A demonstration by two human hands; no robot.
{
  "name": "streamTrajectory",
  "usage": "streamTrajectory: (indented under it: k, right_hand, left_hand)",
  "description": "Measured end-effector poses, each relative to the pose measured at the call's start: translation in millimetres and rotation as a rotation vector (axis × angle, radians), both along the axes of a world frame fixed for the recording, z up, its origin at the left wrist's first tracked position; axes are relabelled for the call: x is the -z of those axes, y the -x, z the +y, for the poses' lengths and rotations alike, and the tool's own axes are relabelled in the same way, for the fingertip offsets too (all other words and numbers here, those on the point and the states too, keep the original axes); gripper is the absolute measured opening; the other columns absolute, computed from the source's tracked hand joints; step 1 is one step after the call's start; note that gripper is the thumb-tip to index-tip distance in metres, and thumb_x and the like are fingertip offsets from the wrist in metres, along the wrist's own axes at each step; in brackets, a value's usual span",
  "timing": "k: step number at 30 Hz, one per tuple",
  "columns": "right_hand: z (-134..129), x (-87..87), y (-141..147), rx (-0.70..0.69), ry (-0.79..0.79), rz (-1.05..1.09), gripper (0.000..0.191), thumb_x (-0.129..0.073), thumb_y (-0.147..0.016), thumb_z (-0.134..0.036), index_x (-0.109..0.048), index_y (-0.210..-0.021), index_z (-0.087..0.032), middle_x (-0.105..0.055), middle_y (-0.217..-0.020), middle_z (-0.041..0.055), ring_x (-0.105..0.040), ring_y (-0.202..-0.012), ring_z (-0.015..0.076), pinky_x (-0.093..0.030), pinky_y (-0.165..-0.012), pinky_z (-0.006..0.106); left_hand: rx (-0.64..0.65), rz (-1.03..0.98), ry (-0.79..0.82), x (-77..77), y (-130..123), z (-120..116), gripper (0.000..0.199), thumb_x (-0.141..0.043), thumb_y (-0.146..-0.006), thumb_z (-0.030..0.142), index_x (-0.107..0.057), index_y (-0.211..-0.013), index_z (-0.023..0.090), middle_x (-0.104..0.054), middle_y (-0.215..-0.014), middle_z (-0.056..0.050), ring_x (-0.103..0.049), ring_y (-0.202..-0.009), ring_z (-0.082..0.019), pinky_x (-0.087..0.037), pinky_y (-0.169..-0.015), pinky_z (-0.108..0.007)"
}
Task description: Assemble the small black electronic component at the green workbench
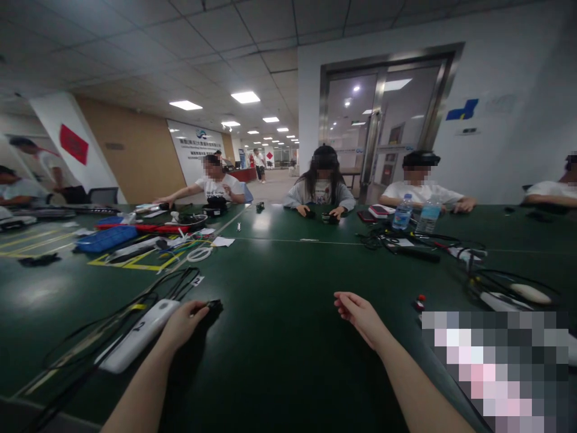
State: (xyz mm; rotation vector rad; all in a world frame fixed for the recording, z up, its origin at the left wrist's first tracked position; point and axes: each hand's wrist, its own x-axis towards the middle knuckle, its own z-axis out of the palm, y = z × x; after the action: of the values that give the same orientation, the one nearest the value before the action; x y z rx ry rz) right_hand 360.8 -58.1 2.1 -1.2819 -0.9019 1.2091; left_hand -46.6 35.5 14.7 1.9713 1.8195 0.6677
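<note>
My left hand point(187, 322) is closed, thumb and fingers pinching a small black object point(214, 307) just over the green table point(279, 355). What kind of object it is, I cannot make out. Beside that wrist lies a white power strip point(139, 337) marked "2", with black cables around it. My right hand point(358, 313) is held above the table to the right, fingers drawn together and slightly curled, with nothing visible in them. A wide stretch of tabletop separates the two hands.
A blue tray point(106, 239) and loose cables lie at the back left. Water bottles point(402, 211) and tangled black cords point(383, 236) stand back right. A small red-and-black item point(420, 302) is right of my right hand. Several people sit across the table; one handles black objects point(331, 218).
</note>
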Motion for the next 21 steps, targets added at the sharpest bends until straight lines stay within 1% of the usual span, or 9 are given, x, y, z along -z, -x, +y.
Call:
streamTrajectory:
  k: [4, 8, 14, 17, 21]
  right_hand:
    - [-1.1, -1.8, -0.3, 0.000, 0.014, 0.007, 0.026, -0.057, -0.072, -0.038, -0.063, -0.089, -0.020, -0.060, -0.083, 0.0053, -0.055, -0.074, 0.0174, -0.045, -0.069, 0.033]
    - [-1.7, -4.4, -1.2, 0.005, 0.032, 0.013, 0.025, -0.056, -0.072, -0.036, -0.063, -0.089, -0.020, -0.060, -0.083, 0.0052, -0.055, -0.074, 0.0177, -0.046, -0.068, 0.032]
    - [-0.5, -4.4, -1.2, 0.015, 0.054, 0.008, 0.025, -0.057, -0.071, -0.037, -0.064, -0.089, -0.021, -0.061, -0.083, 0.0051, -0.055, -0.074, 0.0182, -0.046, -0.067, 0.031]
    - [0.8, -1.6, -1.6, 0.015, 0.039, 0.001, 0.027, -0.058, -0.070, -0.038, -0.064, -0.090, -0.021, -0.061, -0.083, 0.0052, -0.055, -0.074, 0.0185, -0.046, -0.067, 0.032]
    - [1.6, 0.7, -3.1, 0.005, 0.031, 0.003, 0.029, -0.059, -0.070, -0.039, -0.064, -0.091, -0.021, -0.061, -0.084, 0.0057, -0.055, -0.075, 0.0188, -0.046, -0.068, 0.032]
  left_hand:
    - [0.010, 0.082, -0.017, 2.0, -0.2, 0.5, 0.036, -0.041, -0.071, 0.040, -0.058, -0.089, 0.014, -0.064, -0.089, -0.008, -0.057, -0.084, -0.021, -0.041, -0.074, -0.029]
    - [0.001, 0.139, -0.026, 0.5, -2.1, -1.5, 0.029, -0.039, -0.073, 0.034, -0.056, -0.086, 0.014, -0.063, -0.088, -0.008, -0.057, -0.084, -0.020, -0.040, -0.073, -0.027]
    - [0.032, 0.162, -0.017, -6.3, -4.2, -6.4, 0.021, -0.041, -0.074, 0.029, -0.055, -0.086, 0.017, -0.062, -0.089, -0.006, -0.056, -0.085, -0.019, -0.040, -0.073, -0.026]
    - [0.048, 0.144, -0.028, -6.7, -3.2, -7.1, 0.019, -0.042, -0.074, 0.028, -0.055, -0.086, 0.019, -0.062, -0.088, -0.004, -0.056, -0.084, -0.018, -0.040, -0.074, -0.025]
    - [0.082, 0.137, -0.049, -5.8, -0.8, -7.4, 0.019, -0.043, -0.074, 0.027, -0.055, -0.088, 0.020, -0.062, -0.093, -0.003, -0.055, -0.085, -0.017, -0.039, -0.075, -0.024]
